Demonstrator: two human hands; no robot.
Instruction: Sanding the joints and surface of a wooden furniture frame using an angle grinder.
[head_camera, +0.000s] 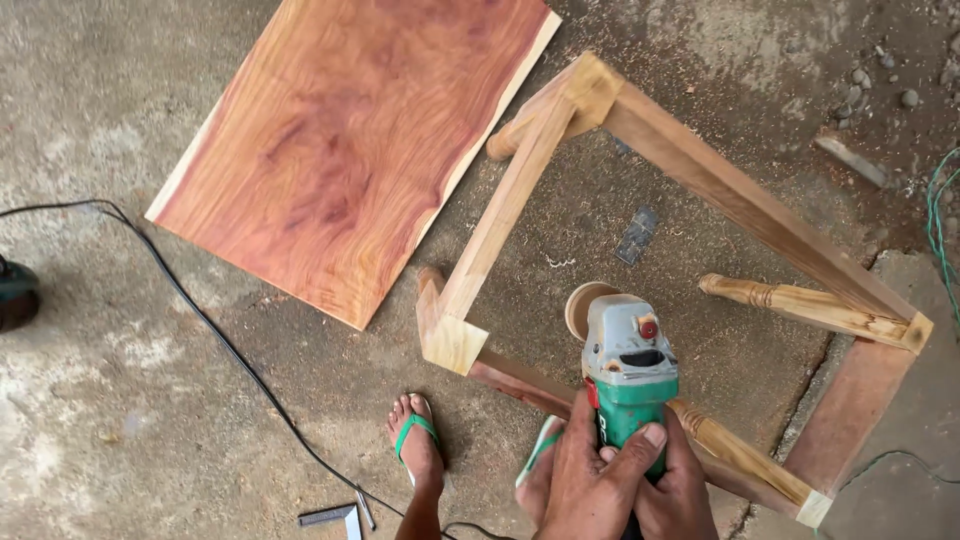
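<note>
A rough grey concrete floor (120, 400), dusted with sawdust, carries everything. A flat reddish wooden board (350, 140) lies on it at upper left. Beside it stands an open, pale square wooden table frame (700, 170) with turned legs. A thin black cable (220, 345) snakes across, and small grey pebbles (880, 85) lie scattered at upper right.

No packages, signs or screens show; perhaps a small label on the grinder (628, 375), too blurred to tell.

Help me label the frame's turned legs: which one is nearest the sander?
The turned leg at the bottom, running right beside the green sander held in both hands. The other two lie farther up.
</note>
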